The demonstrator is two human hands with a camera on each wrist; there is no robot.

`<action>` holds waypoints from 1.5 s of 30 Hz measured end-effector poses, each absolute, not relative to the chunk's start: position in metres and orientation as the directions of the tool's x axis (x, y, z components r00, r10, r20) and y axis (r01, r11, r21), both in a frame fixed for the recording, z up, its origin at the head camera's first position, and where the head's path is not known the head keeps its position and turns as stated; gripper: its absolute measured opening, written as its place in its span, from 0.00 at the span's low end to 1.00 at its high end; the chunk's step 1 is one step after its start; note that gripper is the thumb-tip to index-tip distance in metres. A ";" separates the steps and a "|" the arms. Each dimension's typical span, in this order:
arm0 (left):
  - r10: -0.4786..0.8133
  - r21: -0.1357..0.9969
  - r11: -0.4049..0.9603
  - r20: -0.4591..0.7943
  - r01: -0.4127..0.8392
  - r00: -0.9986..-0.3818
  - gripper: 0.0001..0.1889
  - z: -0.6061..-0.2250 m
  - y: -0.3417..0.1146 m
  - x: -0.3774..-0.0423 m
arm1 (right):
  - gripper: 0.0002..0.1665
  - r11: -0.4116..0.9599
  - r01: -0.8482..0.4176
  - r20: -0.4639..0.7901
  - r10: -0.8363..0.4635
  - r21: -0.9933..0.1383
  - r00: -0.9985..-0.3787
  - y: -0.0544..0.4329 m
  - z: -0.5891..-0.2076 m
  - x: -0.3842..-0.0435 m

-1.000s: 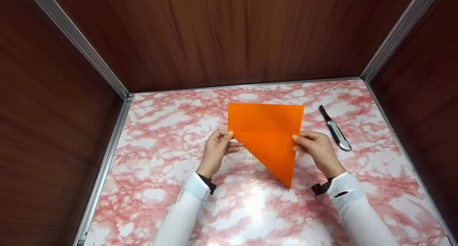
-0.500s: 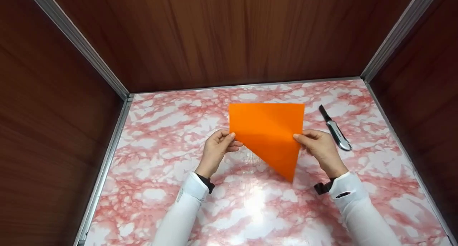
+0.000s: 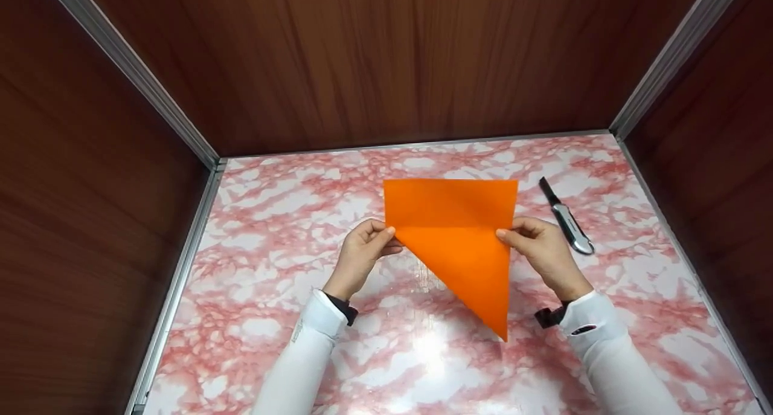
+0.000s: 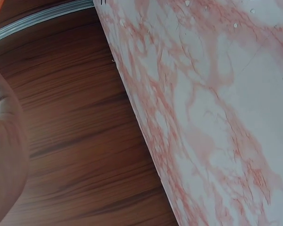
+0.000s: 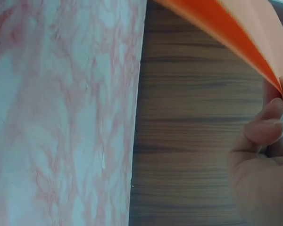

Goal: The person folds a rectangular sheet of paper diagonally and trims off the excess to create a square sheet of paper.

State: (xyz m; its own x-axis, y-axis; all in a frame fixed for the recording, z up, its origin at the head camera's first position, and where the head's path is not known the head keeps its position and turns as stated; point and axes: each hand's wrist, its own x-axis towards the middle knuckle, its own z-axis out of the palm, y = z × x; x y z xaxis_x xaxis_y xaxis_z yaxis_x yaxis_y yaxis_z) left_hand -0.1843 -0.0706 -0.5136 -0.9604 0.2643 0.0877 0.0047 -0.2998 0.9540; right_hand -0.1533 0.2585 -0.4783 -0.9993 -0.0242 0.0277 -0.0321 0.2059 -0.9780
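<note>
A sheet of orange paper (image 3: pixel 453 228) is held up between both hands in the head view. It has a rectangular upper part and a triangular lower part that tapers to a point at the lower right. A faint horizontal crease crosses it at hand height. My left hand (image 3: pixel 360 255) pinches its left edge between thumb and fingers. On the opposite edge, my right hand (image 3: pixel 543 255) pinches the paper at about the same height. The right wrist view shows folded layers of orange paper (image 5: pixel 217 28) meeting at the fingertips (image 5: pixel 269 129). Only part of the left hand (image 4: pixel 7 150) shows in the left wrist view.
A utility knife (image 3: pixel 566 218) with a black blade end lies on the red-and-white marbled table (image 3: pixel 266 282), right of the paper. Dark wood panels (image 3: pixel 362 58) enclose the back and sides, with metal strips (image 3: pixel 181 270) along the table edges.
The paper's lower tip rose slightly, then dropped lower and farther right. Its upper edge sits a little lower now. Both hands keep their pinch, and the right wrist has shifted slightly right.
</note>
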 end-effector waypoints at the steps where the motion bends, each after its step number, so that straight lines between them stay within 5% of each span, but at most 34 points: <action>1: 0.267 0.955 -0.298 0.086 0.003 -0.960 0.12 -0.514 -0.071 -0.184 | 0.16 0.201 -0.027 0.021 -0.028 -0.979 -0.999 0.259 -0.479 -0.153; 17: 0.295 0.951 -0.303 0.030 -0.064 -0.955 0.09 -0.514 -0.076 -0.183 | 0.15 0.062 -0.002 0.002 -0.002 -0.998 -1.000 0.260 -0.496 -0.158; 33: 0.228 0.953 -0.301 0.099 0.027 -0.969 0.06 -0.516 -0.070 -0.184 | 0.14 -0.372 -0.064 0.094 -0.061 -0.926 -0.994 0.250 -0.502 -0.156; 40: 0.251 0.945 -0.328 0.067 -0.020 -0.966 0.10 -0.514 -0.071 -0.182 | 0.15 -0.363 -0.083 0.115 -0.068 -0.928 -0.991 0.249 -0.502 -0.154; 45: 0.219 0.974 -0.228 0.046 -0.005 -0.975 0.14 -0.517 -0.070 -0.183 | 0.16 -0.336 -0.096 0.122 -0.055 -0.937 -0.991 0.247 -0.503 -0.155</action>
State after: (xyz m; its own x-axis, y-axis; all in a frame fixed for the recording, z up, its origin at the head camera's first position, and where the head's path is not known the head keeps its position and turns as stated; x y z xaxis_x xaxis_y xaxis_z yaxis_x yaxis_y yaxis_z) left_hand -0.1831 -0.0703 -0.5167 -0.9747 0.2186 0.0464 -0.0048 -0.2281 0.9736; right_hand -0.1549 0.2470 -0.5027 -0.9910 -0.0553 0.1215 -0.0961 -0.3363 -0.9369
